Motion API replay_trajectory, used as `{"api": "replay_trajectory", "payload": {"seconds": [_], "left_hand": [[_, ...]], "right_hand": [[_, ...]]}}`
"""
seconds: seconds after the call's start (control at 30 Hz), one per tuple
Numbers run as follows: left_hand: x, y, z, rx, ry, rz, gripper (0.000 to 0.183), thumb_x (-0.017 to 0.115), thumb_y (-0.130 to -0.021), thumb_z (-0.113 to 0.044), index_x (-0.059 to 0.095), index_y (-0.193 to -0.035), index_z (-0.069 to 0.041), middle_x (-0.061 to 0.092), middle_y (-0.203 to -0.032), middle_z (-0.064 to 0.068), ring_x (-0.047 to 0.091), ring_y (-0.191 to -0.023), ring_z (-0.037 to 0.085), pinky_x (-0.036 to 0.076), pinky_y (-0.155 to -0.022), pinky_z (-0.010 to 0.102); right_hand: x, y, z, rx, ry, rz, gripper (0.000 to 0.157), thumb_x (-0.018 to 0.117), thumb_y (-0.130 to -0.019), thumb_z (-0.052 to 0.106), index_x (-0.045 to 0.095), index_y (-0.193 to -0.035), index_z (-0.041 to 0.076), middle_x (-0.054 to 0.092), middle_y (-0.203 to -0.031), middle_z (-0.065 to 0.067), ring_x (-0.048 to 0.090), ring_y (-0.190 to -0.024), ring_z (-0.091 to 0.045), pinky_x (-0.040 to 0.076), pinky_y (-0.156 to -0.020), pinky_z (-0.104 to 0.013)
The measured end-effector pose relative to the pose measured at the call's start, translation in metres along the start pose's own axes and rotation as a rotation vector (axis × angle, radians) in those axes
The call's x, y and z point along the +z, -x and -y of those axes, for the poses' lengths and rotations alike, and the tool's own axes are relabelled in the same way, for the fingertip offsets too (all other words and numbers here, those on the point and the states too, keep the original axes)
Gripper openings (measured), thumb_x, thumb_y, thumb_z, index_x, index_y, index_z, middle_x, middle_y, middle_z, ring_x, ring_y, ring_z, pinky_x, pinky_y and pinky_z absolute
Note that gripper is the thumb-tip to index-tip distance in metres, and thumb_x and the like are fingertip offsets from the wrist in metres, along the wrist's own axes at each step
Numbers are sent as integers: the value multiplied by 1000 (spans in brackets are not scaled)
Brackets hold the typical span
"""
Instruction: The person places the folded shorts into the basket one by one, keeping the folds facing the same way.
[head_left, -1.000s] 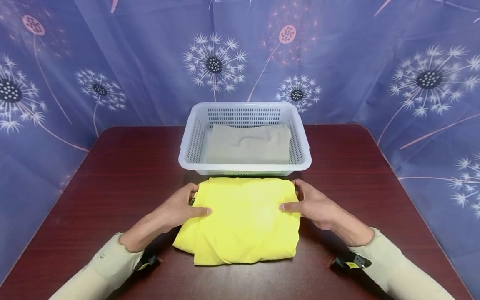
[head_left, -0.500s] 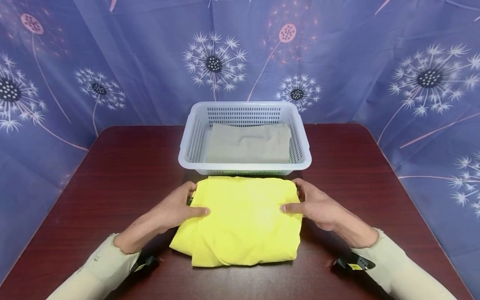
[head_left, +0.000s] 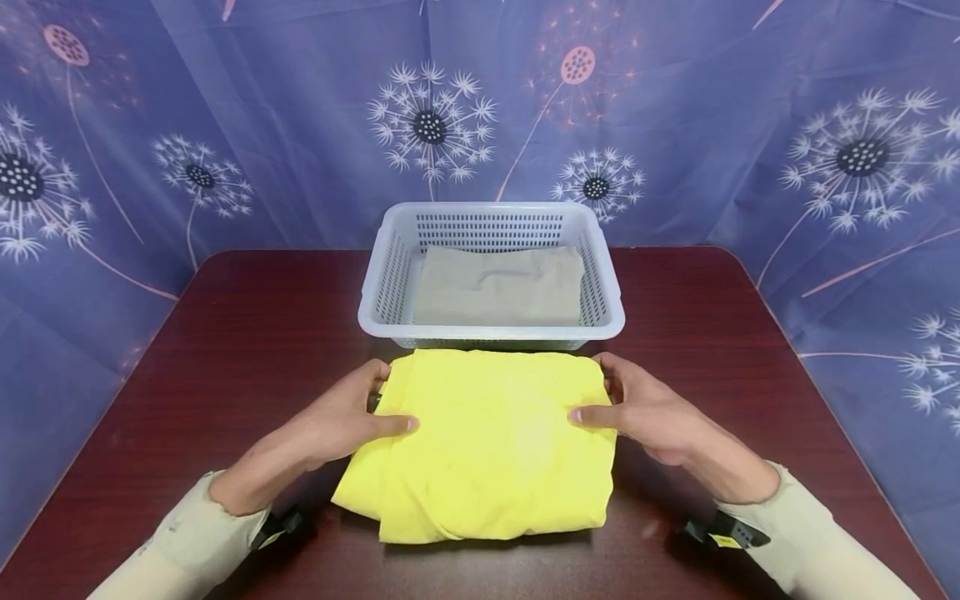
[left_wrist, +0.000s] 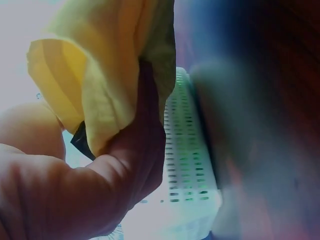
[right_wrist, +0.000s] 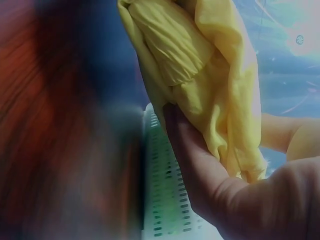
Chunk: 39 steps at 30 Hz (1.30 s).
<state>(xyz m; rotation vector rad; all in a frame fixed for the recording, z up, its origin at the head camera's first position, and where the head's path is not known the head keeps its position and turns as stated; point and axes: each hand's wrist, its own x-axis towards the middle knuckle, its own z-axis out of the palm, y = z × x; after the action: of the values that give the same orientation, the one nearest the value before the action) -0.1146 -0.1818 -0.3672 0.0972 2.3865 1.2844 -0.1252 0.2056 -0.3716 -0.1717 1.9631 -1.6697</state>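
Note:
A folded yellow garment (head_left: 495, 450) spans the space between both hands, in front of the basket. My left hand (head_left: 341, 421) grips its left side, thumb lying on top and fingers beneath. On the right side my right hand (head_left: 648, 412) holds it the same way. In the left wrist view, folded layers of the yellow garment (left_wrist: 110, 75) stand above the table, with a small dark patch near the thumb. Gathered, wrinkled fabric of the garment (right_wrist: 175, 45) shows in the right wrist view, where fingers support its underside. Most fingertips are hidden under the cloth.
A white perforated plastic basket (head_left: 491, 333) stands just beyond the garment, with a folded grey-beige cloth (head_left: 498, 287) lying in it. The dark red wooden table (head_left: 262, 333) lies under everything. A blue dandelion-print curtain (head_left: 300, 125) hangs behind and at both sides.
The yellow garment has come up a little toward the head camera and looks slightly larger. Both hands keep their hold and have moved slightly apart. The basket has stayed put.

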Motion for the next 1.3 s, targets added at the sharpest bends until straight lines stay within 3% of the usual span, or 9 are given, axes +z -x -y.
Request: {"api": "replay_trajectory", "payload": {"seconds": [0.4, 0.53, 0.77, 0.97, 1.3], "left_hand": [[-10, 14, -14, 56, 1, 13, 64, 88, -88, -25, 47, -131, 0, 59, -106, 14, 63, -89, 23, 56, -79, 37], [-13, 16, -17, 77, 13, 25, 63, 87, -89, -24, 47, -131, 0, 62, -107, 13, 66, -87, 22, 57, -80, 36], [-18, 19, -24, 86, 143, 81, 65, 84, -92, -19, 41, -136, 3, 66, -111, 19, 75, -84, 26, 64, -75, 39], [-23, 19, -30, 100, 180, 104, 64, 82, -95, -17, 40, -139, 2, 68, -114, 21, 77, -84, 31, 65, -75, 43], [-28, 13, -39, 128, 228, 124, 66, 77, -98, -14, 35, -146, 4, 68, -117, 24, 78, -84, 34, 66, -74, 46]], "right_hand": [[-2, 9, 10, -75, 15, 14, 64, 81, -91, 3, 42, -141, -7, 62, -116, -21, 71, -100, -26, 63, -87, -38], [-2, 12, 15, -87, -17, 29, 67, 79, -92, 1, 38, -144, -8, 64, -121, -22, 73, -104, -27, 64, -89, -43], [-2, 16, 22, -122, -69, 65, 71, 76, -94, -3, 33, -150, -7, 67, -125, -24, 76, -104, -33, 63, -87, -50], [-5, 19, 27, -142, -90, 90, 70, 73, -96, -3, 32, -152, -6, 71, -123, -23, 77, -102, -37, 63, -86, -53], [-11, 20, 36, -144, -54, 47, 70, 75, -96, -1, 32, -152, -5, 72, -123, -22, 78, -102, -36, 63, -85, -51]]}}
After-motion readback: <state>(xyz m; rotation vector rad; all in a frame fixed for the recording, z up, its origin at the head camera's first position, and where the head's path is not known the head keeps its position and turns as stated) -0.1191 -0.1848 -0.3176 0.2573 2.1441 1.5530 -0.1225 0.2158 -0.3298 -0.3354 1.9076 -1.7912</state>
